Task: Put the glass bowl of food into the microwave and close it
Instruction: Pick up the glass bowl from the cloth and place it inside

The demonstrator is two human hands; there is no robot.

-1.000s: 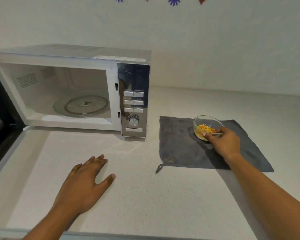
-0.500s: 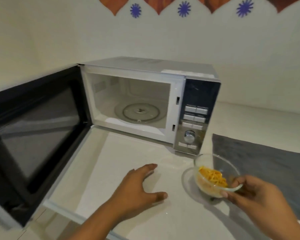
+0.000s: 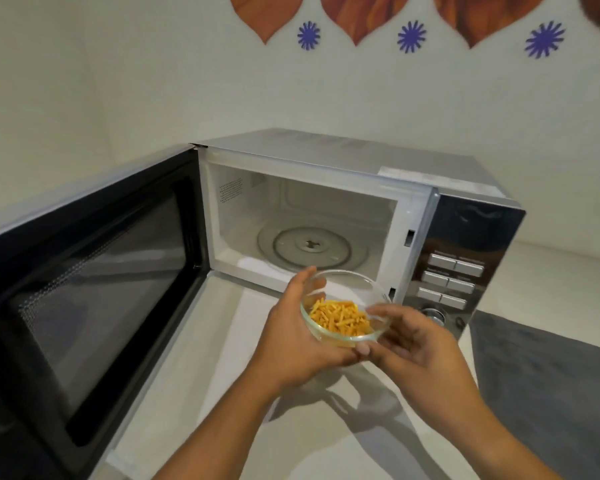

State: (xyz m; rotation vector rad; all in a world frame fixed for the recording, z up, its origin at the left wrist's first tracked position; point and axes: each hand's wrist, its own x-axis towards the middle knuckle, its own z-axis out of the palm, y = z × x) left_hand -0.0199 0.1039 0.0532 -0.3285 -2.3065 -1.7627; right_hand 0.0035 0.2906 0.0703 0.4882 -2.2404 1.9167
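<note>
The glass bowl (image 3: pixel 345 308) is clear and round, holds short orange-yellow food sticks (image 3: pixel 340 318), and sits upright in the air just before the microwave (image 3: pixel 326 216) opening. The microwave door (image 3: pixel 84 271) stands fully open to the left; the glass turntable (image 3: pixel 312 245) inside is bare.

This is a home kitchen. A silver countertop microwave oven (image 3: pixel 343 209) with a mirrored button panel (image 3: pixel 465 265) and a round glass turntable (image 3: pixel 312 245) stands on a pale speckled stone table (image 3: pixel 201 358), pushed into a corner of plain cream walls. A grey cloth mat (image 3: pixel 548 386) lies on the table beside it. Orange leaf-shaped and small blue flower-shaped decorations (image 3: pixel 411 37) run along the wall above, a domestic touch.
</note>
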